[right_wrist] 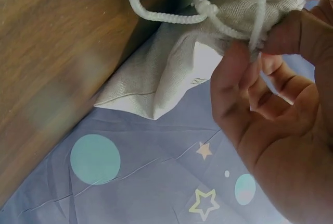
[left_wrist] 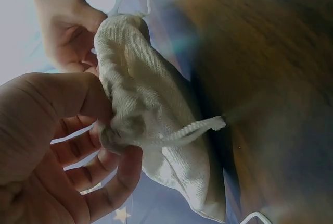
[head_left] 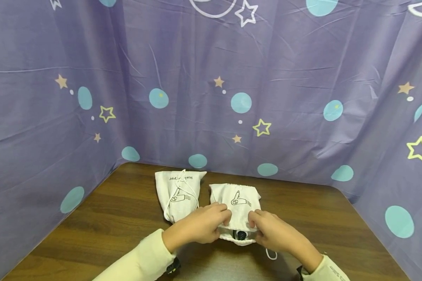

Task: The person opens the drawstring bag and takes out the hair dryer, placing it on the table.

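Note:
A white cloth drawstring bag (head_left: pixel 233 210), printed with a hair dryer drawing, lies on the table with its mouth parted towards me. Inside the mouth shows a black ribbed piece (head_left: pixel 242 235); the rest of that item is hidden in the cloth. My left hand (head_left: pixel 205 222) pinches the left edge of the mouth between thumb and fingers. At the opposite edge my right hand (head_left: pixel 272 230) pinches the hem beside the cord. A knotted white drawstring (right_wrist: pixel 205 9) hangs from the right side, and another cord end (left_wrist: pixel 216 123) sticks out near my left fingers.
A second white drawstring bag (head_left: pixel 165 187), marked Hair Dryer, lies left of the first, its cord looped over it. Both are on a brown wooden table (head_left: pixel 302 207). A purple curtain (head_left: pixel 285 78) with stars and dots hangs behind and along the sides.

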A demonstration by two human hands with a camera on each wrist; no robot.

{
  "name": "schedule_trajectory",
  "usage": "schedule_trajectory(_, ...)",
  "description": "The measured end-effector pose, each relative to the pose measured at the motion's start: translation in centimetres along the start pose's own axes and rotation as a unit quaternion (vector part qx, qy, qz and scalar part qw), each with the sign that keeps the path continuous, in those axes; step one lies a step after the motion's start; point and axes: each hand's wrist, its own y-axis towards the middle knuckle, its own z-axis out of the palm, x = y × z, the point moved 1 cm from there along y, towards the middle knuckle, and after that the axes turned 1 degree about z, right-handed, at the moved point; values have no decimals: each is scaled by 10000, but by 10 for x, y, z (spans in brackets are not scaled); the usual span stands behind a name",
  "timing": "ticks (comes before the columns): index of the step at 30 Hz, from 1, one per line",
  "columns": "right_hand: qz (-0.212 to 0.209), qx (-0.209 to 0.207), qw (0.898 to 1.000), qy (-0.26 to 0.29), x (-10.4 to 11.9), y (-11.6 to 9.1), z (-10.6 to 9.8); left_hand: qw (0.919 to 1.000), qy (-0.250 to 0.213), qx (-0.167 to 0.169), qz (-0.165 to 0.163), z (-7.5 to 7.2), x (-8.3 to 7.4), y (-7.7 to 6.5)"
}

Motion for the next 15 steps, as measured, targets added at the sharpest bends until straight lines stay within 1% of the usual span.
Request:
schedule_trajectory(4, -1, -178, 9994, -308, 3, -2, 0, 10000, 34, 28, -84, 0, -2, 1)
schedule_trajectory(7, -30, -62, 9998, -203, 5, -2, 0, 9999, -27, 59, -125, 0, -4, 0)
schedule_trajectory(10, -165, 64, 9998, -61, 5, -2, 1, 9998, -101, 88, -117, 1, -4, 0)
schedule_trajectory(15, -419, -101, 9990, -107, 2, -3, -1, 9999, -110, 72, 23, 4, 0, -1)
